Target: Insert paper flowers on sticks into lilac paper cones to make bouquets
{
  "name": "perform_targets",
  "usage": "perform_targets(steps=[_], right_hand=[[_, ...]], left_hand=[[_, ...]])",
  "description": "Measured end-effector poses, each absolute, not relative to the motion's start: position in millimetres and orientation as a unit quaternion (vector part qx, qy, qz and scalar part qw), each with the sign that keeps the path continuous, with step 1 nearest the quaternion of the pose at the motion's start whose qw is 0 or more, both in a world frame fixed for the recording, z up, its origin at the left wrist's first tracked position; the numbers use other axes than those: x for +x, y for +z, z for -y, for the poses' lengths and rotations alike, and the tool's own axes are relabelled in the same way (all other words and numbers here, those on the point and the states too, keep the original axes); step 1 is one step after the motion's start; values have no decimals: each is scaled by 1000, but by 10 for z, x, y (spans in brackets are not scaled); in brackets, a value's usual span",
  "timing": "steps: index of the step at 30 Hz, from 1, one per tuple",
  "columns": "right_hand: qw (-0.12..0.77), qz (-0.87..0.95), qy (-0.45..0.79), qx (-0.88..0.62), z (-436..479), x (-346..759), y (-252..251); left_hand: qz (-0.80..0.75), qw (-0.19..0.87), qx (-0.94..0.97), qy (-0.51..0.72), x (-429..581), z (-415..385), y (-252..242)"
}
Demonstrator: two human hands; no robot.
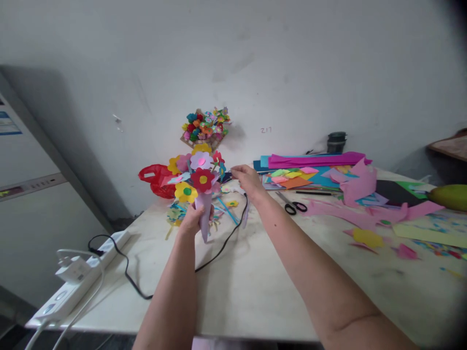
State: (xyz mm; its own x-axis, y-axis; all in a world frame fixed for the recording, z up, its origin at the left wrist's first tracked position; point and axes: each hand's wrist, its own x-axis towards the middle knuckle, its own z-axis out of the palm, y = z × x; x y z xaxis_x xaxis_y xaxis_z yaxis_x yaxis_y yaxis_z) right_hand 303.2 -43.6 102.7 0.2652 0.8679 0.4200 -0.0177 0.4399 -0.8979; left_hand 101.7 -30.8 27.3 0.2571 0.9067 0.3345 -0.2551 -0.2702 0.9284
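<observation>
A paper flower bouquet (202, 179) stands upright above the table, its red, yellow, lilac, pink and blue blooms rising from a lilac paper cone (204, 218). My left hand (193, 217) is wrapped round that cone. To the right of the blooms is my right hand (248, 181), its thumb and fingers pinched together near a blue flower (222, 171). Whatever lies between those fingertips is too small to make out. Beneath this hand rests a white corded tool (233, 186), partly hidden. Loose paper flowers and blue paper strips (228, 210) lie behind the cone.
Black-handled scissors (292, 204) and pink paper scraps (361, 214) lie on the right, before stacked coloured paper (317, 160). A red plastic bag (158, 181) sits behind left. A black cord (228, 238) crosses the table towards a power strip (83, 277). Another flower arrangement (206, 127) is against the wall.
</observation>
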Motion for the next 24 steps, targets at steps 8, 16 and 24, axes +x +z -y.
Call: perform_targets(steps=[8, 16, 24], right_hand=[[658, 635, 182, -361, 570, 2980, 1074], [558, 764, -58, -318, 747, 2911, 1163], [523, 771, -94, -351, 687, 2891, 1080]], left_hand=[[-284, 567, 568, 524, 1014, 325, 261], [-284, 587, 569, 501, 1023, 324, 271], [-265, 596, 556, 514, 995, 270, 212]])
